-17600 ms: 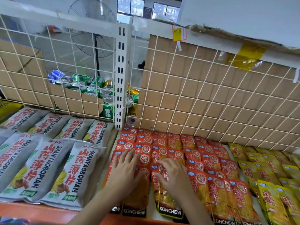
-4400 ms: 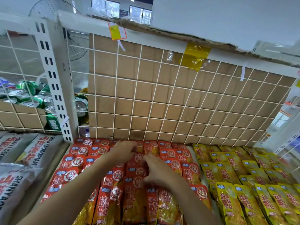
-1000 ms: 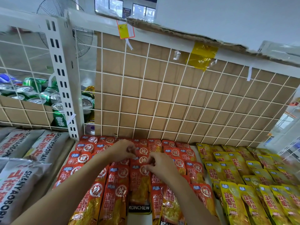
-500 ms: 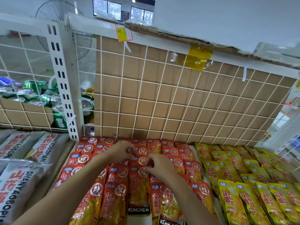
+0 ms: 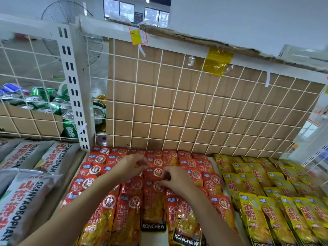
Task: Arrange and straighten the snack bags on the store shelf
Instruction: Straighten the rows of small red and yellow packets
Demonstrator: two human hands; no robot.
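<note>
left hand: over the red snack bags near the back of the shelf, fingers curled; whether they pinch a bag i cannot tell.
right hand: just beside my left, thumb and fingers pinching the top edge of the middle red bag.
middle red bag: lies flat, its black foot towards the front edge.
red snack bags: overlapping rows, from back edge to front.
yellow bags: rows towards the right edge.
grey bags: beyond the left edge.
cans: behind the wire grid, back left.
</note>
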